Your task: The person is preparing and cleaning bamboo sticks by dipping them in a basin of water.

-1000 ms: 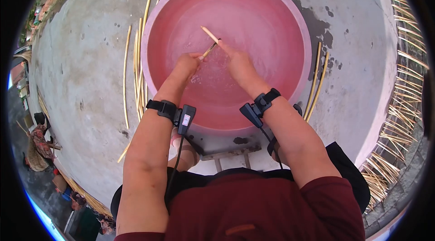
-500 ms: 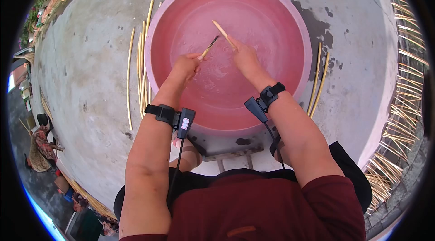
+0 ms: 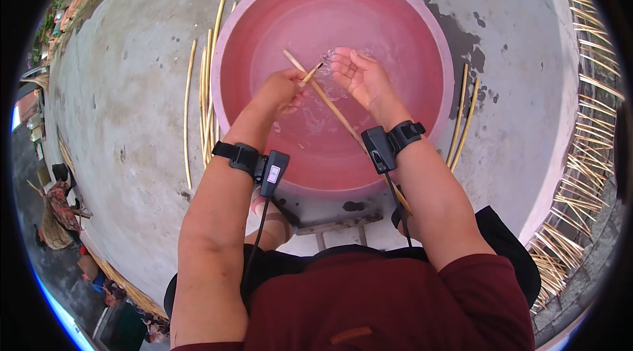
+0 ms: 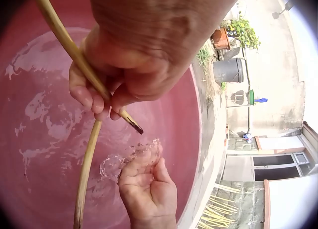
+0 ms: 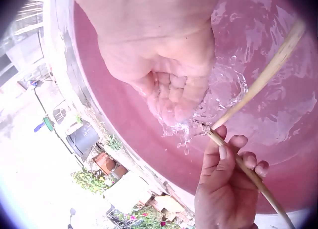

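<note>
My left hand [image 3: 280, 92] pinches a thin peeled stick near its dark tip [image 3: 320, 65], over the pink tub [image 3: 237, 28]. In the left wrist view, this stick [image 4: 69, 45] passes between finger and thumb. A longer pale stick [image 3: 339, 117] crosses at the left fingers and slants towards my right leg; whether those fingers also grip it, I cannot tell. My right hand [image 3: 362, 80], palm up and slightly cupped, holds nothing. Water splashes around its fingertips, clearest beside the right hand [image 5: 169, 75] in the right wrist view.
Several sticks [image 3: 208, 80] lie on the concrete left of the tub, and two sticks [image 3: 459, 113] on its right. Many more sticks [image 3: 597, 107] line the far right edge. A low stool or frame [image 3: 336, 223] stands between my feet.
My right hand has let go of the longer stick, turned palm up and met the water. That stick now rests across the left fingers. The left hand keeps its stick.
</note>
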Motion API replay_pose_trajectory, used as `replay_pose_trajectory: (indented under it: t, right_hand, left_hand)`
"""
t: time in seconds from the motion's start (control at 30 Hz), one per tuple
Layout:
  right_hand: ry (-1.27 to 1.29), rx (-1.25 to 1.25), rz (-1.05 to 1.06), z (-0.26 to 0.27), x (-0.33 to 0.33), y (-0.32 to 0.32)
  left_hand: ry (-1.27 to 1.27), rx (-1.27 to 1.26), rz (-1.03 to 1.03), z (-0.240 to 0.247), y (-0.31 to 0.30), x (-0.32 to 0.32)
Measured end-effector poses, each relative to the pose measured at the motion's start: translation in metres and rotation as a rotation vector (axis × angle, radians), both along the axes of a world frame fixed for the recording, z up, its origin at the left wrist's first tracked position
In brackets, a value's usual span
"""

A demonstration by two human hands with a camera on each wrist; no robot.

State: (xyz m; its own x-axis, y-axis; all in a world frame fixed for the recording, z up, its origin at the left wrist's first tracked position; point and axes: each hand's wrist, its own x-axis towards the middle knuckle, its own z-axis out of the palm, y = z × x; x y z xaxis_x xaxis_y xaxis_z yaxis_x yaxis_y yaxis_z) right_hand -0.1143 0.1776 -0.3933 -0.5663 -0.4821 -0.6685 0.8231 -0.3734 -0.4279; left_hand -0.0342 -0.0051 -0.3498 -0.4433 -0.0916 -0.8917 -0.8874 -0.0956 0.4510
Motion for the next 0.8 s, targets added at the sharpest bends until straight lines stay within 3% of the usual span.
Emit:
replay_pose_trajectory:
  t: [0.07, 0.17, 0.27, 0.5, 0.6, 0.8]
  right_hand:
    - [0.166, 0.115, 0.015, 0.023, 0.005, -0.014]
    - [0.219, 0.419, -0.064, 0.050, 0.006, -0.028]
    - [0.419, 0.202, 0.033, 0.105, 0.005, -0.028]
    - [0.997, 0.302, 0.150, 0.277, -0.011, -0.003]
    - [1.214, 0.313, 0.115, 0.331, 0.008, 0.009]
    - [1.415, 0.241, 0.301, 0.375, 0.060, 0.028]
  left_hand:
    - [0.051, 0.036, -0.018, 0.009, 0.002, -0.003]
    - [0.161, 0.090, -0.042, 0.041, 0.007, -0.013]
    - [0.243, 0.113, -0.038, 0.098, 0.016, -0.020]
    - [0.612, -0.120, 0.010, 0.250, 0.046, -0.026]
    - [0.760, -0.039, 0.148, 0.324, 0.052, -0.022]
    - [1.517, 0.432, 0.403, 0.399, 0.090, 0.001]
